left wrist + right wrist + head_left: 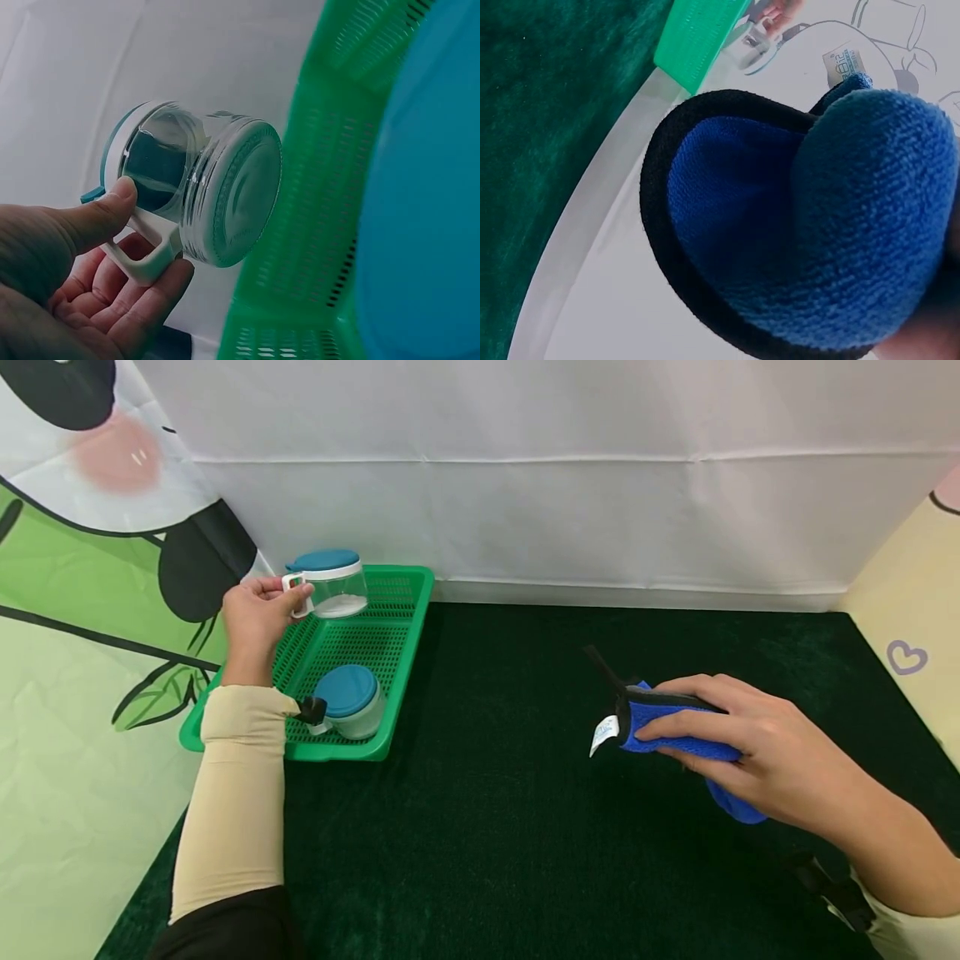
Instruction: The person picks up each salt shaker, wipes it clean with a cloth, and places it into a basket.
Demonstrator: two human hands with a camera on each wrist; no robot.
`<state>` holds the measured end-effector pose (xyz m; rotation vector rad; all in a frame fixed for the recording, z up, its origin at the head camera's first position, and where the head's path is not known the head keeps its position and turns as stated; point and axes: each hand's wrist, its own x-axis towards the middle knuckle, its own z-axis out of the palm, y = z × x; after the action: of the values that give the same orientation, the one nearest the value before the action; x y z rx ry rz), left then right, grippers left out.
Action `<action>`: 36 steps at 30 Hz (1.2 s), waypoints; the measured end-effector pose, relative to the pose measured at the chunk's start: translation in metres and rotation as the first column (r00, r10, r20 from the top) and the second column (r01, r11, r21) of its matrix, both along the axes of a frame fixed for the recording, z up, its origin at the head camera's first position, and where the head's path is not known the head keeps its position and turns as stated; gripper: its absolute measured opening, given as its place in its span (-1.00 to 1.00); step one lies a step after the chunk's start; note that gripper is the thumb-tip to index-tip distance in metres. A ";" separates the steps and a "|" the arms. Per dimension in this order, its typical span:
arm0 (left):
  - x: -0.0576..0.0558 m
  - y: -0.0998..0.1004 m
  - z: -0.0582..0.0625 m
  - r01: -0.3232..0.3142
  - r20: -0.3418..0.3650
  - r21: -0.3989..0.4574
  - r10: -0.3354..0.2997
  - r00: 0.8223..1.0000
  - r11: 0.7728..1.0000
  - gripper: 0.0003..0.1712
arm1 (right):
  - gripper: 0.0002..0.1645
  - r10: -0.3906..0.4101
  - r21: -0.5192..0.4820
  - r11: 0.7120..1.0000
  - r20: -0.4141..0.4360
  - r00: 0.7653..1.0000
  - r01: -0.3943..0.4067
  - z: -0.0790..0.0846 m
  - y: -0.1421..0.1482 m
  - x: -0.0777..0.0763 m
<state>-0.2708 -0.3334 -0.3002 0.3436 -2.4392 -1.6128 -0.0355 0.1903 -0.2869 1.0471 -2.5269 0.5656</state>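
My left hand (pixel 257 622) pinches the white handle (pixel 150 262) of a clear glass jar (pixel 341 591) with a teal-blue lid, held over the far left part of a green basket (pixel 411 647). In the left wrist view the thumb presses the handle's top and the fingers lie under it. A second blue-lidded jar (pixel 348 692) stands inside the basket near its front. On the right, my right hand (pixel 772 756) grips a folded blue terry cloth (pixel 870 217) with black edging, a black loop and a white tag (pixel 604 732), above the table.
A dark green cloth (pixel 480 827) covers the table. Behind it rises a white backdrop (pixel 562 527), with a printed cartoon panel (pixel 82 710) along the left and a cream panel (pixel 907 610) on the right. The basket stands close to the left and back panels.
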 end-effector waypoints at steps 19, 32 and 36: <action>-0.015 -0.031 -0.020 0.060 0.157 -0.224 -0.025 0.987 0.973 -0.46 | -0.56 0.006 -0.007 1.000 0.040 0.999 -0.005 -0.008 0.004 -0.002; -0.017 -0.029 -0.030 0.167 0.241 -0.475 -0.055 0.969 0.864 -0.36 | -0.55 0.004 0.002 1.000 0.036 0.999 -0.004 -0.009 0.003 -0.001; -0.012 -0.032 -0.028 0.183 0.278 -0.447 -0.059 0.959 0.876 -0.39 | -0.59 0.002 -0.001 1.000 0.033 0.999 -0.002 -0.010 0.004 0.000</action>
<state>-0.2830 -0.3651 -0.3280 0.3370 -2.9963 -1.0028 -0.0358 0.1943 -0.2965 1.0489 -2.5542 0.5887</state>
